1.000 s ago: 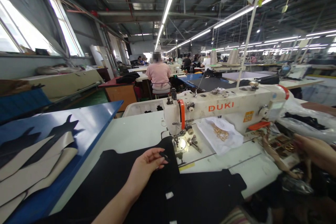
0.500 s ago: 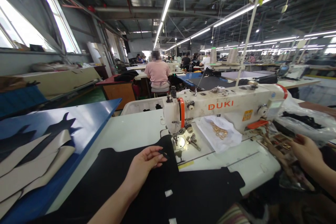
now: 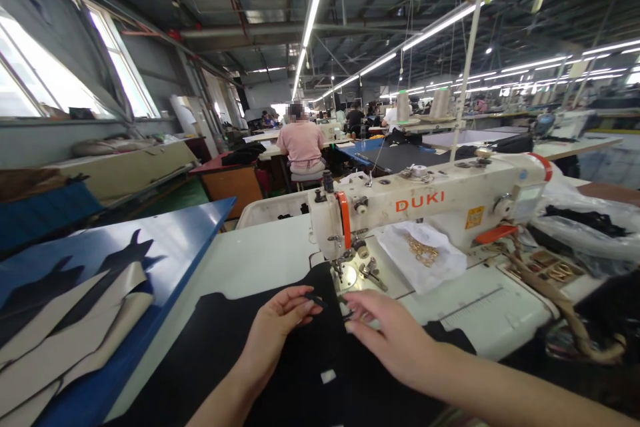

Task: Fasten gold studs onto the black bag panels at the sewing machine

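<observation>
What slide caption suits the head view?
Left hand pinching a small black piece, right hand close by, over black material beside a sewing machine.

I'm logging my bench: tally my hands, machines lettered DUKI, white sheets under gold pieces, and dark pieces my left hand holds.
Hands: 2 (left hand, right hand)
DUKI machine: 1
White sheet under gold pieces: 1
Held dark piece: 1
Total: 5

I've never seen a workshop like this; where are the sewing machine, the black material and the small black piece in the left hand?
Sewing machine [image 3: 420, 201]: head view, orange lettering.
Black material [image 3: 310, 347]: head view, middle area.
Small black piece [image 3: 317, 300]: head view, exposed end.
</observation>
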Tool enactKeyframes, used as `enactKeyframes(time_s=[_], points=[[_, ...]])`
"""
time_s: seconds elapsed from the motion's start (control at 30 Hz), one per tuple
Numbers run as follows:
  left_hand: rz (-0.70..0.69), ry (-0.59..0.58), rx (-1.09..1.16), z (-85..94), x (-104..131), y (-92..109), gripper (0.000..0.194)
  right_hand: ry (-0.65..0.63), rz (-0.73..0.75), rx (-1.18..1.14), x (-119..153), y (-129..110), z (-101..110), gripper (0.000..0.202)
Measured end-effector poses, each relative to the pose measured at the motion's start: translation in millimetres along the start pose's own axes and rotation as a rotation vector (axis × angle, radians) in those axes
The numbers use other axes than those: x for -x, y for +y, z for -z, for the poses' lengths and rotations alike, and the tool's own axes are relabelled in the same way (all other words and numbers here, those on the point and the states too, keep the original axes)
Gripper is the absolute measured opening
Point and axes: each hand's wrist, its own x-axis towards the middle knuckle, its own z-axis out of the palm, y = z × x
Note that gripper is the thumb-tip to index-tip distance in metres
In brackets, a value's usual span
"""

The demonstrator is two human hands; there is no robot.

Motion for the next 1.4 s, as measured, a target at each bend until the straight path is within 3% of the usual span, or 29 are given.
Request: enactKeyframes(time_s=[0.1,0.23,0.3,0.37,0.43,0.53,0.63,0.77,0.83,0.9,0.97,1.07,1.2,1.23,1.3,1.4], points=[[-0.010,-0.008,0.015,-0.8,1.8,-0.9,0.037,-0.032,-0.145,-0.319,-35.2,7.4,-39.8,0.020],[-0.021,0.065,-0.015,2.7,0.9,3.7,0.043,0.022,-0.307,-0.600,-54.6,21.3,-50.4,0.027],[-0.073,0.243,-0.033,11.3,-1.3,9.7,0.045,0.031,-0.370,-0.642,-54.1,23.7,-44.5,0.033],[-0.161,0.525,-0.079,23.1,-3.4,16.3,0.050,0.031,-0.411,-0.660,-51.2,23.1,-37.9,0.035],[-0.251,0.753,-0.275,33.2,-3.9,21.5,0.060,0.039,-0.427,-0.663,-48.8,21.3,-34.1,0.033],[-0.407,0.849,-0.733,37.0,-2.2,23.2,0.074,0.054,-0.424,-0.663,-47.6,20.1,-34.7,0.029],[-0.470,0.680,-0.828,28.0,-0.8,18.6,0.060,0.062,-0.413,-0.670,-47.8,22.6,-39.5,0.028],[-0.238,0.183,-0.575,9.1,0.9,11.1,0.044,0.035,-0.389,-0.659,-49.8,29.6,-46.7,0.024],[-0.162,0.012,-0.535,1.6,0.7,8.3,0.043,0.023,-0.377,-0.649,-51.8,33.3,-49.8,0.019],[-0.123,-0.066,-0.523,-2.2,-1.6,5.8,0.039,0.005,-0.383,-0.641,-52.4,34.9,-51.2,0.014],[-0.103,-0.052,-0.502,-2.1,-5.6,3.7,0.039,-0.016,-0.388,-0.603,-49.4,32.4,-47.9,0.009],[-0.076,0.061,-0.466,2.3,-11.5,1.2,0.046,-0.003,-0.251,-0.406,-36.0,22.0,-23.8,0.014],[-0.029,0.119,-0.436,3.4,-13.8,-1.2,0.060,0.030,0.141,0.174,-18.4,17.8,50.1,0.021],[-0.022,0.115,-0.431,2.1,-13.7,-1.6,0.063,0.048,0.151,0.323,-17.5,21.7,72.0,0.022],[-0.018,0.119,-0.421,-1.1,-13.6,-2.2,0.066,0.103,0.033,0.600,-20.3,35.1,111.5,0.022],[-0.036,0.142,-0.420,-4.8,-13.9,-2.7,0.064,0.027,-0.129,0.818,-28.3,59.1,146.9,0.018]])
